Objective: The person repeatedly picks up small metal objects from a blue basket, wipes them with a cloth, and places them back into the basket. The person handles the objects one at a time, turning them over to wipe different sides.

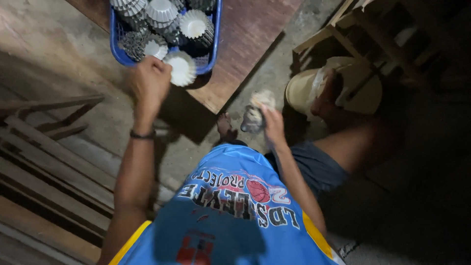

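Note:
My left hand (148, 82) reaches up to a blue basket (117, 51) and grips a white fluted baking mould (181, 67) at the basket's near rim. Several more fluted moulds (162, 12), white and dark, fill the basket. Lower and to the right, my right hand (273, 123) holds a crumpled greyish rag (255, 114) above the floor. A black band sits on my left wrist. My blue and yellow jersey fills the bottom of the view.
The basket rests on a brown wooden board (245, 44) lying on the concrete floor. Wooden slats (44, 162) lie at the left. A cream bucket (314, 88) stands by my right knee, with a wooden frame (368, 24) behind it.

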